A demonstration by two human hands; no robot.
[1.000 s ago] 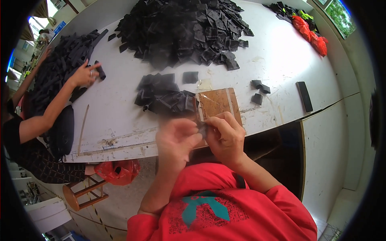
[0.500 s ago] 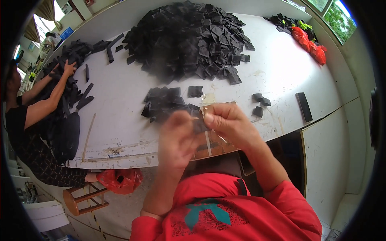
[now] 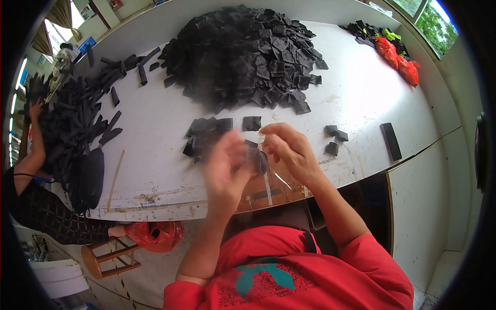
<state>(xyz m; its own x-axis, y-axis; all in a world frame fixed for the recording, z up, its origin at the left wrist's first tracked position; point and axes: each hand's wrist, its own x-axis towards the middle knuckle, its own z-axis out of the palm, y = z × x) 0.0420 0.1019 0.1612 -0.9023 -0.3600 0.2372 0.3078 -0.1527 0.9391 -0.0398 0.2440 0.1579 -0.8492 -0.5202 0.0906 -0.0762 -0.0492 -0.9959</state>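
Observation:
Blurred by motion, my left hand (image 3: pixel 226 168) is over the near edge of the table, with a small curled black fabric piece (image 3: pixel 262 161) between its thumb and fingers. Close by on the right, my right hand (image 3: pixel 293 154) has its fingers bent in toward the thumb; whatever they pinch is too small to make out. Below both hands lies a brown board (image 3: pixel 289 192) with a pale strip across it. A loose pile of black fabric pieces (image 3: pixel 209 129) sits just beyond my left hand, and a single black square (image 3: pixel 252 123) lies beyond the gap between my hands.
A big heap of black pieces (image 3: pixel 243 57) fills the table's far middle. Black rolled strips (image 3: pixel 72 111) cover the left side, where a co-worker's arm (image 3: pixel 35 147) reaches in. At right are a few small pieces (image 3: pixel 336 133), a black bar (image 3: pixel 391 141) and red bags (image 3: pixel 398 61).
My hands have moved apart, and the curled black piece now shows beside my left thumb. The co-worker has leaned back left, lifting dark strips off the pile.

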